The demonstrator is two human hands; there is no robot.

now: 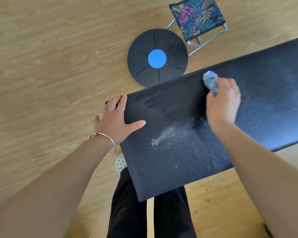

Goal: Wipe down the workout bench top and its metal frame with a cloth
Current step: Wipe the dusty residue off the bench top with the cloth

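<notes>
Nearest the camera, the person's legs in black trousers (170,217) stand against the near end of the workout bench top (162,177), and a pale perforated shoe (120,163) pokes out just left of it. The bench top is a black padded slab that runs from the near centre away to the far right. White dust (168,136) is scattered over its near half, with a darker, smeared patch just beyond. The left hand (116,117), a silver bracelet (108,143) on its wrist, rests on the pad's left edge. Its fingers are straight and spread, the thumb lies flat on the top surface, and it holds nothing. Farther along, the right hand (222,102) has its fingers curled round a bunched blue-and-white cloth (210,80), which it presses onto the pad close to the far edge (the fingertips themselves are hidden under the hand). To the right of that hand the pad looks hazy and greyish. On the wooden floor (42,66) beyond the bench lies a round black balance board (157,57) with a blue centre; its near rim is hidden by the pad. Farthest off, to the right of the board, stands a small folding stool (198,18) with a leaf-print seat and metal legs.
</notes>
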